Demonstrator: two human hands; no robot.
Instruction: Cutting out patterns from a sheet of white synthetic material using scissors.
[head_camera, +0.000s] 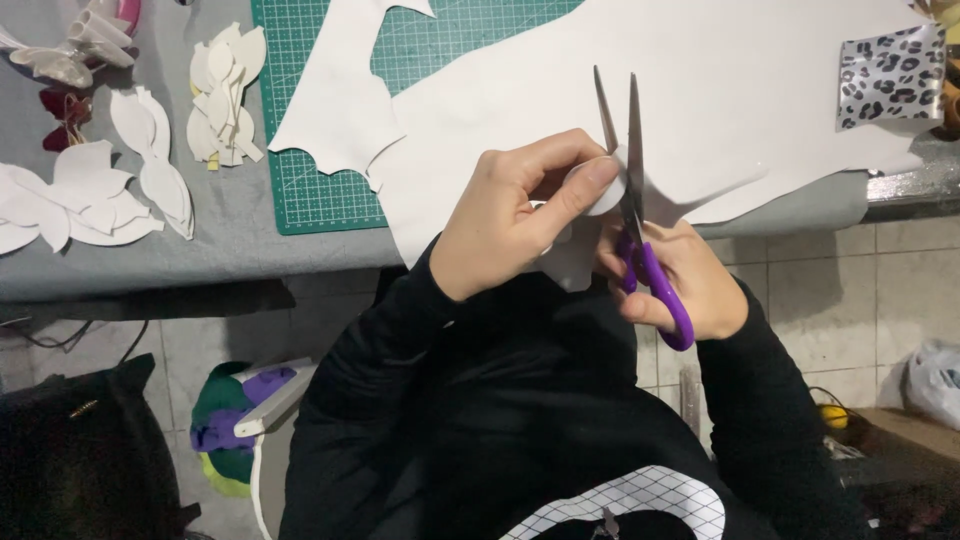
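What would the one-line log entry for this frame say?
left hand: pinches white sheet | right hand: holds purple scissors, blades cutting sheet | cutting mat behind

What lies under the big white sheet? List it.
Under the white sheet a green cutting mat shows at the left, on a grey table. How far the mat runs beneath, or what else lies there, is covered.
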